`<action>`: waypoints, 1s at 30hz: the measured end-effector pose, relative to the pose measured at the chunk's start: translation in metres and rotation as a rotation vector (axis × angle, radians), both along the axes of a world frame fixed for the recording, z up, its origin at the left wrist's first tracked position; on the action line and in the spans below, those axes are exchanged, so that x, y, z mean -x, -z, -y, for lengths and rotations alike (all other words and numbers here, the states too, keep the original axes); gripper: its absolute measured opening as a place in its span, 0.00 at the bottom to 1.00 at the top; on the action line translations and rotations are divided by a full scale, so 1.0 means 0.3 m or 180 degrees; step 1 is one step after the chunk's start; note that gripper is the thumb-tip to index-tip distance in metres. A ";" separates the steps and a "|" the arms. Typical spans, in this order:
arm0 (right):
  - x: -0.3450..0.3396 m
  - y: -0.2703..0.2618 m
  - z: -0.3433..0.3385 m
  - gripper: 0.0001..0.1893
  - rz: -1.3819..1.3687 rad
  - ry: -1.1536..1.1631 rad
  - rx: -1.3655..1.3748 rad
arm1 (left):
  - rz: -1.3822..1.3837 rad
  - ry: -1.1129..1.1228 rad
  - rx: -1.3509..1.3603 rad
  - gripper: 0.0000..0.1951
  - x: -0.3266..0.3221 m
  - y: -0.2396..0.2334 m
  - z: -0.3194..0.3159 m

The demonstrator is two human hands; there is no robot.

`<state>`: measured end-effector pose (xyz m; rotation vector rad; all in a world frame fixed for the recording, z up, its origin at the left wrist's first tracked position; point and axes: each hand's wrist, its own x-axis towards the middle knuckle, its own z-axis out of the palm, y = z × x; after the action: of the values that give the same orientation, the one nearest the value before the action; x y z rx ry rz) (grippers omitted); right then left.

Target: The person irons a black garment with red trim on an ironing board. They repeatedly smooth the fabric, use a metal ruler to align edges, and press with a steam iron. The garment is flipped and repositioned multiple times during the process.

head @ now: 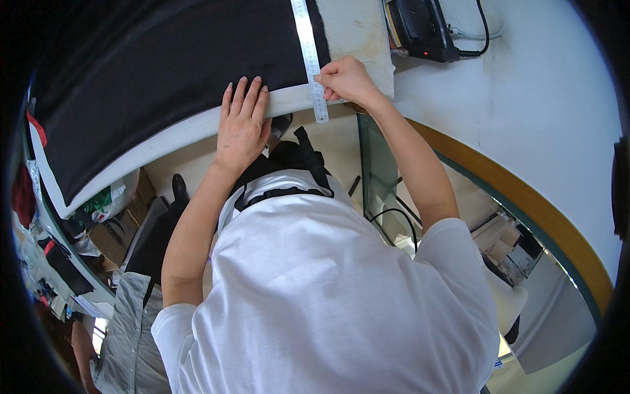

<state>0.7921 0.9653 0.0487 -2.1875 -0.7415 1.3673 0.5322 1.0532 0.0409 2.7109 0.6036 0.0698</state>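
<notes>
Black fabric (182, 54) lies spread over a white padded table (354, 29), its front edge running a little back from the table's rim. Across the cloth's right end lies a metal ruler (306, 39), whose near end sticks out past the table edge. My right hand (347, 81) pinches this ruler between thumb and fingers near that edge. Flat on the front edge of the cloth rests my left hand (243, 123), fingers slightly apart and pointing away from me. The far end of the ruler runs out of the picture.
A black iron (418, 29) with a small red light and a cord stands beyond the table's right corner, by the white wall (531, 88). At lower left a person in a grey striped shirt (130, 330) is close by. Cardboard boxes (115, 239) and bags sit under the table.
</notes>
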 end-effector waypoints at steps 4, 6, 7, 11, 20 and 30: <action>0.001 0.000 -0.002 0.10 -0.0056 0.0086 0.0085 | 0.0062 -0.0035 0.0081 0.37 0.004 0.008 -0.001; 0.005 -0.007 -0.005 0.10 -0.0076 0.0130 0.0143 | 0.0080 -0.0053 0.0124 0.36 0.005 0.009 -0.001; 0.005 -0.009 -0.007 0.10 -0.0099 0.0100 0.0161 | 0.0089 -0.0063 0.0149 0.36 0.006 0.006 -0.002; 0.006 -0.020 -0.013 0.10 -0.0135 0.0065 0.0227 | 0.0119 -0.0049 0.0176 0.36 0.011 0.016 -0.006; -0.010 -0.003 -0.001 0.10 -0.0195 0.0087 0.0171 | 0.0182 0.0001 0.0238 0.36 0.020 0.026 -0.018; -0.002 -0.014 0.005 0.10 -0.0218 0.0102 0.0054 | 0.0170 0.0055 0.0191 0.37 0.025 0.038 -0.023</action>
<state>0.7928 0.9637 0.0528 -2.1447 -0.6692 1.4298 0.5248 1.0602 0.0296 2.6471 0.5576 0.1175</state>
